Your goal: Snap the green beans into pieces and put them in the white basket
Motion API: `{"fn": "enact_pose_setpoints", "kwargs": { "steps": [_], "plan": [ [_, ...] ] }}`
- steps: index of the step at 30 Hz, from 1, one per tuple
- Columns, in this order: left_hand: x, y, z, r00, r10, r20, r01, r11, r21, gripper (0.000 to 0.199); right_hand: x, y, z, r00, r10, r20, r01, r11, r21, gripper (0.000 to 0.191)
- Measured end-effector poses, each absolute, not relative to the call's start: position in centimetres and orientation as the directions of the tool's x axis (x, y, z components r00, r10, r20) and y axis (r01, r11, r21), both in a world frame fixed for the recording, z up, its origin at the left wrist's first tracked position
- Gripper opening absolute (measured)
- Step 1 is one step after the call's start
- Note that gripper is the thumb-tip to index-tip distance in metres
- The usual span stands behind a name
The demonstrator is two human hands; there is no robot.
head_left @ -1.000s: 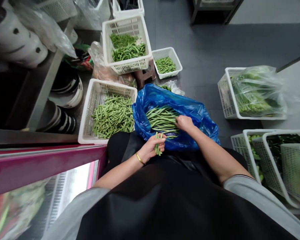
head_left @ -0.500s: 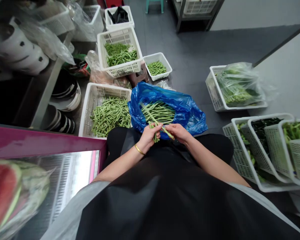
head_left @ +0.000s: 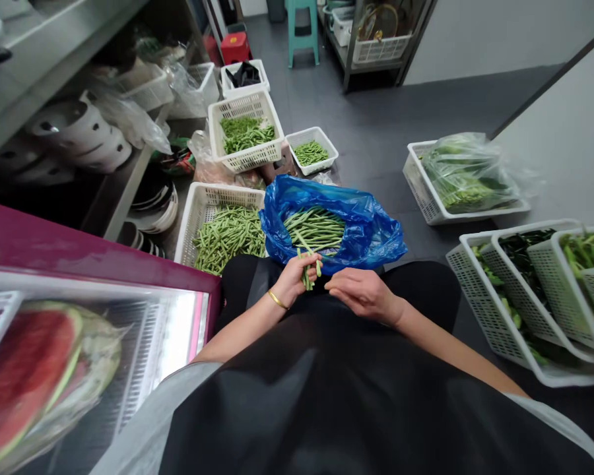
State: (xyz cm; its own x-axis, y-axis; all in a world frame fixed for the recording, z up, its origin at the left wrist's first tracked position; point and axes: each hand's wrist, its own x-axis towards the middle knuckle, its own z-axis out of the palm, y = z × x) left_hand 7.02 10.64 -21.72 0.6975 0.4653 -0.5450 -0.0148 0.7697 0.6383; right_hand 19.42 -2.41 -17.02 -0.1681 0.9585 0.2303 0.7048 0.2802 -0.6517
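Observation:
My left hand [head_left: 291,278], with a gold bangle at the wrist, is closed around a few green bean pieces [head_left: 307,282] and a longer bean that points up toward the bag. My right hand [head_left: 365,294] is a little to the right, apart from the left, its fingers pressed together; whatever they hold is hidden. Just beyond both hands lies an open blue plastic bag [head_left: 379,239], with long green beans [head_left: 317,227] inside. Left of the bag, a white crate [head_left: 191,214] holds a heap of short bean pieces [head_left: 231,236].
Farther off are a white basket [head_left: 250,160] of green vegetables and a small white basket [head_left: 321,169] of beans. On the right stand a crate with bagged greens [head_left: 468,178] and several vegetable baskets [head_left: 525,330]. A glass-topped case with cut watermelon [head_left: 34,369] borders my left.
My right hand has drawn away from the left, down and to the right, off the bean both hands were at. My left hand keeps its beans. The view has tilted upward.

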Motion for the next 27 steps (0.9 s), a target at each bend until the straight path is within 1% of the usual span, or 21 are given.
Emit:
{"fn": "enact_pose_setpoints", "kwargs": {
  "steps": [1, 2, 3, 4, 5, 6, 7, 8, 9, 10, 11, 12, 14, 15, 17, 19, 20, 22, 24, 25, 27],
  "plan": [
    [6.8, 10.6, -21.6, 0.734, 0.434, -0.523, 0.022, 0.754, 0.656, 0.022, 19.8, -2.5, -17.1, -0.194, 0.971, 0.138, 0.686, 0.235, -0.688, 0.025],
    [6.7, 10.6, -21.5, 0.769, 0.404, -0.496, 0.056, 0.730, 0.681, 0.023, 20.4, -2.5, -17.4, -0.189, 0.982, 0.019, 0.666, 0.142, -0.732, 0.025],
    [6.5, 10.5, -21.3, 0.800, 0.374, -0.470, 0.087, 0.702, 0.707, 0.023, 21.2, -2.4, -17.8, -0.144, 0.984, -0.106, 0.628, 0.008, -0.778, 0.030],
    [6.4, 10.4, -21.1, 0.826, 0.339, -0.450, 0.120, 0.673, 0.730, 0.024, 22.0, -2.1, -18.4, -0.065, 0.974, -0.216, 0.550, -0.145, -0.823, 0.038],
    [6.3, 10.3, -20.9, 0.847, 0.303, -0.436, 0.156, 0.644, 0.749, 0.024, 22.9, -1.7, -18.9, 0.035, 0.955, -0.293, 0.423, -0.280, -0.862, 0.047],
    [6.3, 10.2, -20.8, 0.863, 0.265, -0.431, 0.195, 0.612, 0.766, 0.024, 23.6, -1.2, -19.4, 0.142, 0.931, -0.336, 0.263, -0.363, -0.894, 0.053],
    [6.2, 10.1, -20.8, 0.873, 0.226, -0.431, 0.237, 0.576, 0.782, 0.024, 24.3, -0.7, -19.8, 0.242, 0.906, -0.347, 0.107, -0.380, -0.919, 0.055],
    [6.2, 10.0, -20.7, 0.880, 0.190, -0.436, 0.277, 0.539, 0.795, 0.024, 24.7, -0.1, -20.0, 0.324, 0.885, -0.335, -0.007, -0.351, -0.936, 0.055],
    [6.2, 9.9, -20.8, 0.883, 0.162, -0.440, 0.307, 0.509, 0.804, 0.024, 25.0, 0.4, -20.0, 0.390, 0.869, -0.305, -0.063, -0.305, -0.950, 0.053],
    [6.2, 9.8, -20.9, 0.885, 0.148, -0.442, 0.321, 0.493, 0.808, 0.025, 25.0, 0.8, -19.8, 0.442, 0.857, -0.264, -0.062, -0.264, -0.962, 0.050],
    [6.2, 9.8, -21.0, 0.883, 0.151, -0.445, 0.321, 0.497, 0.806, 0.025, 24.8, 1.1, -19.4, 0.480, 0.850, -0.216, -0.021, -0.236, -0.972, 0.046],
    [6.3, 9.9, -21.2, 0.875, 0.179, -0.449, 0.303, 0.520, 0.798, 0.024, 24.4, 1.2, -18.9, 0.507, 0.847, -0.161, 0.050, -0.215, -0.975, 0.042],
    [6.5, 10.3, -21.7, 0.824, 0.291, -0.485, 0.235, 0.605, 0.761, 0.021, 22.9, 0.9, -17.6, 0.513, 0.858, -0.018, 0.250, -0.169, -0.953, 0.036],
    [6.6, 10.6, -22.1, 0.779, 0.351, -0.519, 0.197, 0.650, 0.734, 0.019, 22.0, 0.5, -17.1, 0.467, 0.882, 0.060, 0.359, -0.127, -0.925, 0.033],
    [7.0, 11.4, -22.9, 0.664, 0.433, -0.610, 0.134, 0.734, 0.666, 0.018, 20.2, -0.3, -16.5, 0.257, 0.953, 0.161, 0.516, 0.006, -0.857, 0.028],
    [7.3, 12.0, -23.6, 0.584, 0.448, -0.677, 0.098, 0.789, 0.607, 0.020, 18.9, -0.6, -16.9, 0.046, 0.990, 0.130, 0.528, 0.086, -0.845, 0.026],
    [7.4, 12.2, -23.9, 0.579, 0.438, -0.688, 0.094, 0.802, 0.590, 0.021, 18.6, -0.6, -17.5, 0.013, 0.997, 0.072, 0.487, 0.056, -0.872, 0.026],
    [7.4, 12.2, -24.1, 0.642, 0.384, -0.664, 0.117, 0.806, 0.580, 0.022, 18.6, 0.0, -19.0, 0.072, 0.994, -0.084, 0.356, -0.104, -0.929, 0.028],
    [7.3, 12.0, -24.0, 0.741, 0.286, -0.608, 0.180, 0.787, 0.590, 0.026, 19.4, 0.7, -20.7, 0.161, 0.966, -0.201, 0.254, -0.237, -0.938, 0.033],
    [7.2, 11.9, -23.9, 0.775, 0.232, -0.587, 0.221, 0.771, 0.597, 0.030, 19.9, 1.0, -21.3, 0.193, 0.956, -0.219, 0.260, -0.265, -0.928, 0.034],
    [7.0, 11.9, -23.5, 0.809, 0.159, -0.567, 0.291, 0.728, 0.620, 0.039, 21.1, 1.3, -21.9, 0.242, 0.950, -0.197, 0.386, -0.281, -0.878, 0.030]
  ]
}}
